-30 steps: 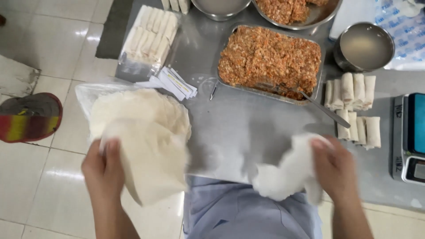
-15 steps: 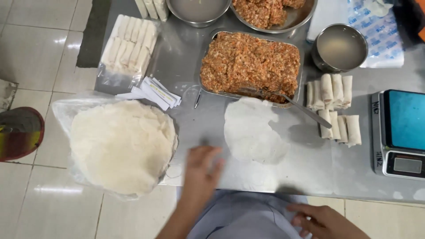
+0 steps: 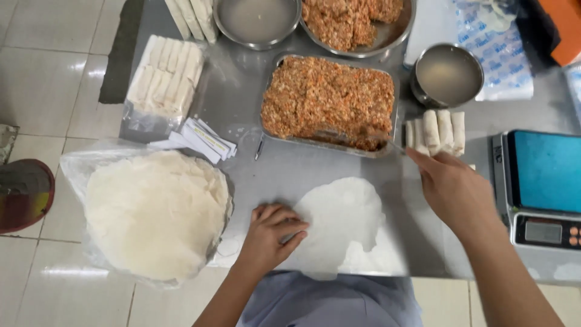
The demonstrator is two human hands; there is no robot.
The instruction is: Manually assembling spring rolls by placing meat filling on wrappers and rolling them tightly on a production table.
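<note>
A thin white round wrapper lies flat on the steel table in front of me. My left hand rests on its left edge, fingers together and pressing down. My right hand is closed on the handle of a metal spoon, whose bowl lies in the rectangular tray of orange-brown minced filling. Finished white rolls lie just beyond my right hand.
A stack of round wrappers on clear plastic overhangs the table's left edge. Behind are a pack of rolls, paper slips, two bowls of cloudy liquid, a round filling bowl and a scale at right.
The single wrapper was carried from my right hand and laid flat on the table. My left hand moved from the stack onto the wrapper; my right hand rose to the spoon.
</note>
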